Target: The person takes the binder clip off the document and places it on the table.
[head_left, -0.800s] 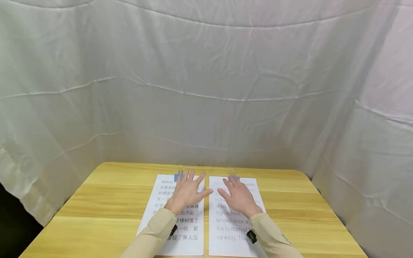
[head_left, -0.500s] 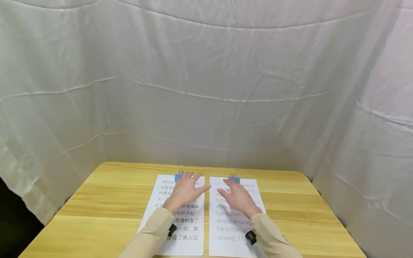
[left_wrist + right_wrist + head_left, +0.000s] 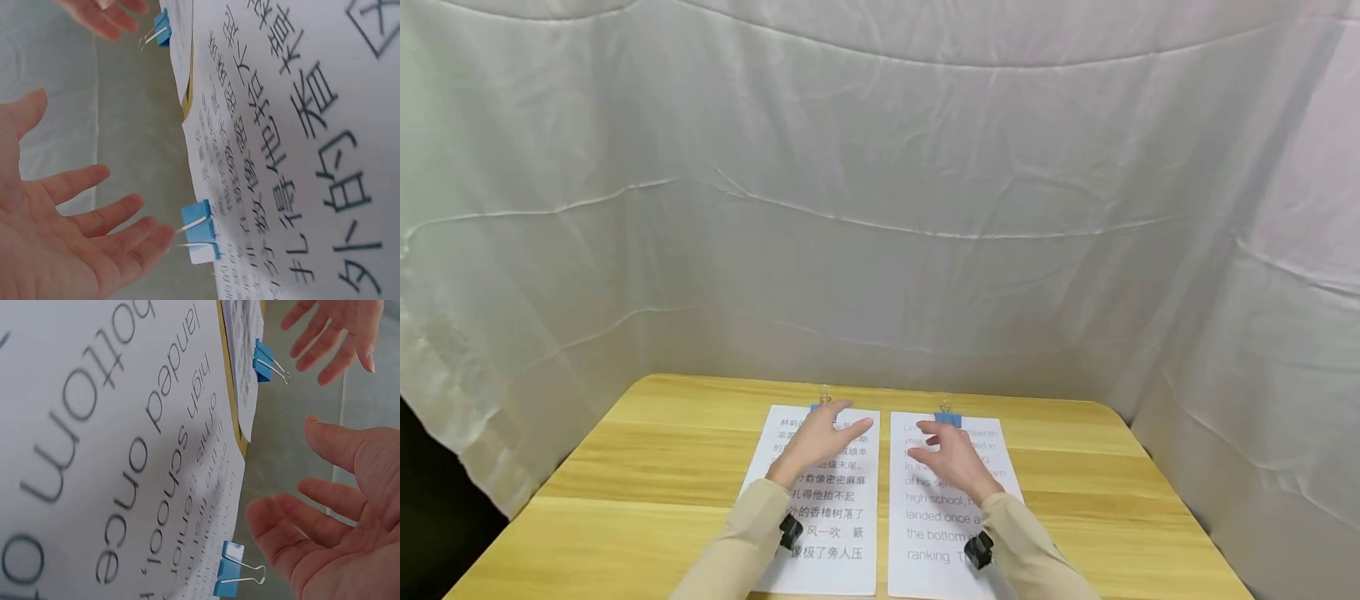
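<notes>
Two white paper stacks lie side by side, the left one [image 3: 838, 571] printed with Chinese characters and the right one [image 3: 928, 577] with English text. A blue binder clip [image 3: 200, 230] grips the far edge of the left stack. Another blue binder clip [image 3: 949, 419] sits on the right stack's far edge. My left hand [image 3: 816, 439] hovers over the upper left stack, fingers loosely bent and thumb apart, holding nothing. Over the right stack hangs my right hand [image 3: 958, 462], fingers gently curved and thumb apart, also holding nothing. Both wrist views show air between the hands and the pages.
A wooden table [image 3: 625, 475] with rounded far corners bears the stacks. Narrow bare wood separates the two stacks. A pale grey curtain [image 3: 880, 275] hangs behind and along both sides. Dark space [image 3: 437, 492] shows at the lower left beyond the curtain.
Both hands have turned from palm-down with spread fingers to a more sideways pose with fingers drawn closer. The left hand has shifted slightly left and nearer. The stacks lie as before.
</notes>
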A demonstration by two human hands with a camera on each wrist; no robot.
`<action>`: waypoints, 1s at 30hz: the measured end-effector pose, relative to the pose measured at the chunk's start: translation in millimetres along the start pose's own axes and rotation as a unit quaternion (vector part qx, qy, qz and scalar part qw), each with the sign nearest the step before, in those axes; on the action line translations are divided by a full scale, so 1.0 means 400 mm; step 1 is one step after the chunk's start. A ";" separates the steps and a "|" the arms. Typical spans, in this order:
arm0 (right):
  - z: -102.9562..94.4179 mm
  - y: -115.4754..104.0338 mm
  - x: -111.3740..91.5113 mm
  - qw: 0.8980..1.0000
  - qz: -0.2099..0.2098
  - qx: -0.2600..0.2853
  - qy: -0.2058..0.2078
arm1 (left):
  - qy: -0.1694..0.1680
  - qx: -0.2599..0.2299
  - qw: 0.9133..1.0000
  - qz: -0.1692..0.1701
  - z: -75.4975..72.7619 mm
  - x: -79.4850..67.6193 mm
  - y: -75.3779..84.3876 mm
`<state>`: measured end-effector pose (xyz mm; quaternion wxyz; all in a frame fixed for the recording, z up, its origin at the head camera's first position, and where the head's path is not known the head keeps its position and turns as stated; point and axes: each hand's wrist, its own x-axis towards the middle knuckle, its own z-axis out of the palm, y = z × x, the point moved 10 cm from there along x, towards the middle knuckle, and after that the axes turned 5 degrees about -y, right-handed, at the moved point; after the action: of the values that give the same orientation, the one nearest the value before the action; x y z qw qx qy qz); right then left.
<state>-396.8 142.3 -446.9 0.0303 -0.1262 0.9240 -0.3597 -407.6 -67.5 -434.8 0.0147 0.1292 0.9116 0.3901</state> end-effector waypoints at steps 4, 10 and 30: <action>0.005 0.003 0.012 1.000 -0.004 0.025 -0.006 | 0.007 -0.018 1.000 -0.014 -0.013 0.003 -0.019; 0.026 0.000 0.031 0.998 -0.016 0.058 -0.018 | 0.017 -0.042 0.999 -0.023 -0.030 0.000 -0.046; 0.087 0.031 0.113 0.978 0.023 0.197 -0.071 | 0.031 -0.132 0.989 -0.066 -0.073 0.025 -0.150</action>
<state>-438.1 116.8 -479.3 0.1283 -0.1216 0.8332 -0.5239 -434.4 -125.5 -456.8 0.0285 0.0538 0.8588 0.5087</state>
